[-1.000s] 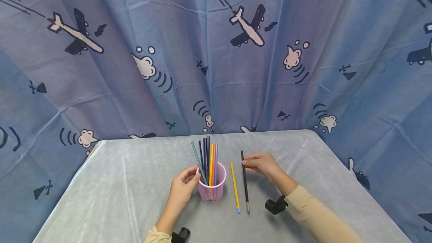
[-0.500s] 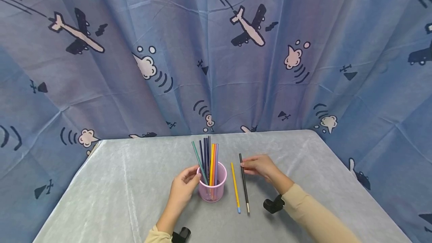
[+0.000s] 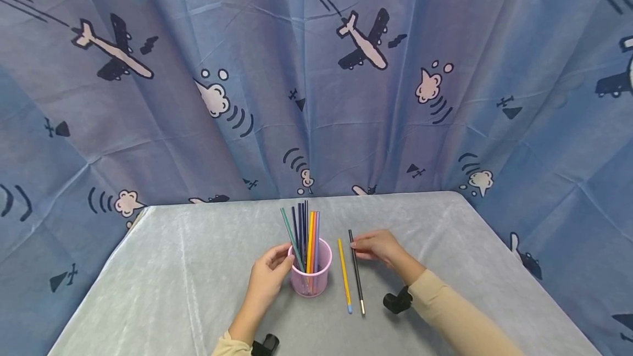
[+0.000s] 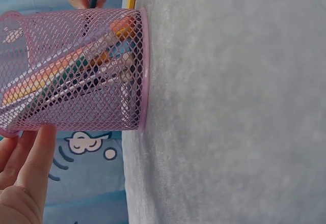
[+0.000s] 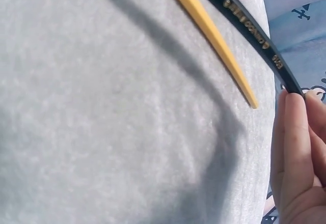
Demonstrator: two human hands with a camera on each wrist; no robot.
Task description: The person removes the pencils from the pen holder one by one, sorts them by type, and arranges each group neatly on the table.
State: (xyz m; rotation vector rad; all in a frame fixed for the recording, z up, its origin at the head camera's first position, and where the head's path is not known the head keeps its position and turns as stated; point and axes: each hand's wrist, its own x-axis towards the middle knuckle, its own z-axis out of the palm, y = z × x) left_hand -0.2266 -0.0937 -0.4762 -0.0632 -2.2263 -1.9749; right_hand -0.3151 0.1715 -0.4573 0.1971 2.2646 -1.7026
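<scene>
My left hand point(image 3: 267, 274) rests its fingers against the left side of a pink mesh pencil cup point(image 3: 316, 283). Several pencils point(image 4: 76, 63) stand tilted inside, among them green, dark blue, yellow, orange and purple ones. To the right of the cup, my right hand point(image 3: 382, 247) pinches a black pencil point(image 3: 357, 279) near its far end, between thumb and fingers. Gold lettering runs along that black pencil in the right wrist view. A yellow pencil point(image 3: 344, 279) with a blue end lies on the cloth between the cup and the black pencil.
Pale grey cloth covers the table point(image 3: 198, 268). Behind its far edge hangs a blue curtain point(image 3: 277, 98) printed with planes and clouds. A black wrist camera point(image 3: 398, 301) sits at the right sleeve, another point(image 3: 265, 345) at the left sleeve.
My right hand has moved slightly left and nearer with the black pencil, whose far end now sits closer to the yellow one. The left hand and cup have stayed in place.
</scene>
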